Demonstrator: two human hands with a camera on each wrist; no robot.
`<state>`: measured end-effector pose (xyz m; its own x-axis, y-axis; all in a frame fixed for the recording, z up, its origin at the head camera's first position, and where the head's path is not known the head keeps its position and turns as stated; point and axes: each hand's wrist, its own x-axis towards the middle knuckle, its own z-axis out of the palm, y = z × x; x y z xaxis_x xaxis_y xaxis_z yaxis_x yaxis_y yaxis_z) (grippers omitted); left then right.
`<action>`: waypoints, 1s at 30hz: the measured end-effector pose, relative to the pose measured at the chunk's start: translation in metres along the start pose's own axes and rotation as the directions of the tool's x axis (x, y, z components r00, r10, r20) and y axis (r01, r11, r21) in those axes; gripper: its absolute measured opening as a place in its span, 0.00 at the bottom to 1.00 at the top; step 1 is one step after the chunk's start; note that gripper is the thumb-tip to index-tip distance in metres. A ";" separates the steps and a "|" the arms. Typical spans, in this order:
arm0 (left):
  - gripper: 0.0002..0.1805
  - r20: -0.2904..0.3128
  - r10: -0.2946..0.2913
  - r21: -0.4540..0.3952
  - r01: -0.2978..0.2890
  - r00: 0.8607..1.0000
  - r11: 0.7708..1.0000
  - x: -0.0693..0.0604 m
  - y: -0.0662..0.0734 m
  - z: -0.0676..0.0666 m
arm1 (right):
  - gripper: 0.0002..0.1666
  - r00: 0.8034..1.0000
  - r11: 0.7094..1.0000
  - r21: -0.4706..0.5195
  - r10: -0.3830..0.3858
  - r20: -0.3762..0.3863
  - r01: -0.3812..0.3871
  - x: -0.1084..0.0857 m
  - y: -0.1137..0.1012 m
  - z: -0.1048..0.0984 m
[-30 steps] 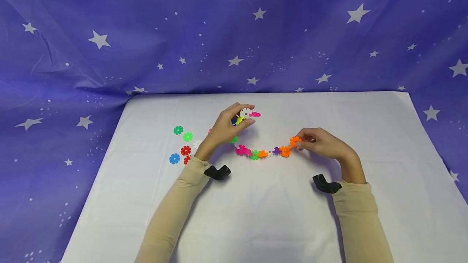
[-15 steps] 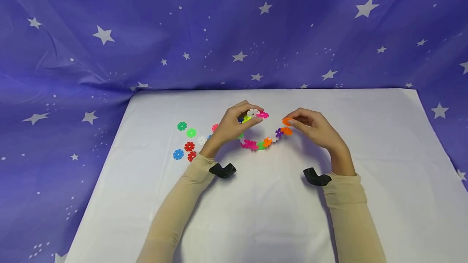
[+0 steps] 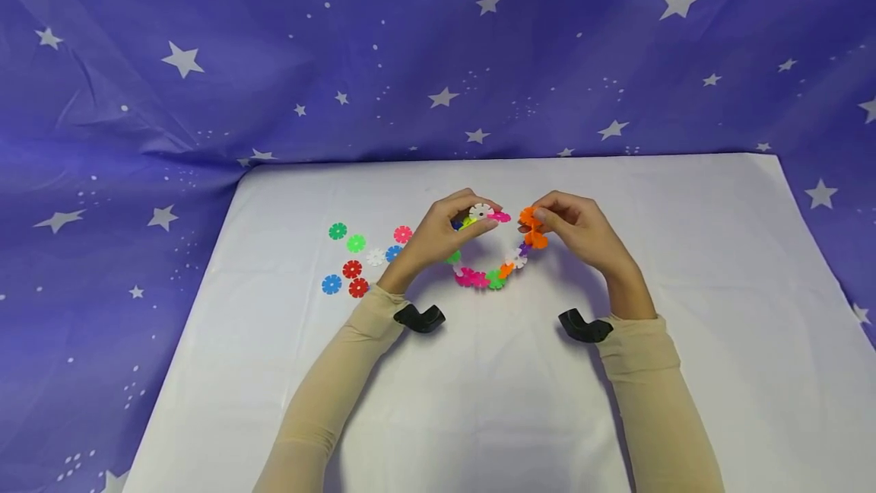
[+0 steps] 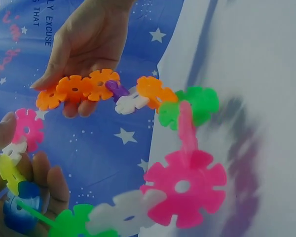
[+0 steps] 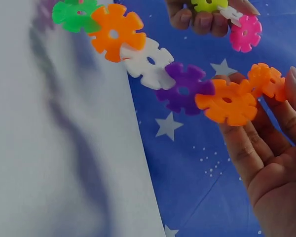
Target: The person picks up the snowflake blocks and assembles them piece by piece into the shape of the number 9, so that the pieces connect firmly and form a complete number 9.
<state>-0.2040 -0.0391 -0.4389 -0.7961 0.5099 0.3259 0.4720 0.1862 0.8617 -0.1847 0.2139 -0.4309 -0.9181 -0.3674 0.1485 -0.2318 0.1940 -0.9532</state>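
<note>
At far L, loose discs (image 3: 352, 269) are lying flat on the white table (image 3: 506, 417), near the L sleeve (image 3: 335, 375); risk = that arm dropping & scattering them, prob. minor.

Next, the L hand (image 3: 438, 233) is gripping one end of the disc chain (image 3: 496, 280), thumb + fingers bent round the white disc (image 3: 474, 211) & its neighbours, w/ the pink end disc (image 3: 501, 217) poking out free. Risk: pink one is hanging by a slot joint only, so a sideways shove could twist it or pop it off.

Mid: the chain is curving between both hands as a near-ring, ends apart, a gap showing. Its lower run is sagging toward the table; can't tell if it's touching. Risk: weight + any tug are loading the joints, so a shallow one, e.g. at the purple disc (image 5: 184, 91), could let go & drop half.

At R, the R hand (image 3: 590, 233) is pinching the orange end disc (image 3: 528, 216) btwn thumb & fingers. Risk: slots not lining up w/ pink, b/c the discs are sitting at diff. angles; too hard a squeeze could slip it loose.

Writing: L-wrist view is showing dark print (image 4: 48, 22) on the blue cloth (image 4: 93, 163), cut off: "LY EXCUSE" / "S THAT". Pink scrawl (image 4: 5, 64) nearby: illegible. No brand is showing.
</note>
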 end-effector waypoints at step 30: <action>0.11 0.036 -0.103 -0.024 0.104 0.994 0.994 -0.002 0.031 0.000 | 0.12 0.997 0.997 -0.038 0.065 -0.040 -0.067 0.003 -0.003 0.010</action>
<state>-0.1883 -0.0343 -0.4130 -0.8264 0.5180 0.2207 0.3771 0.2182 0.9001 -0.1833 0.2033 -0.4307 -0.9434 -0.3174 0.0962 -0.1820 0.2528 -0.9503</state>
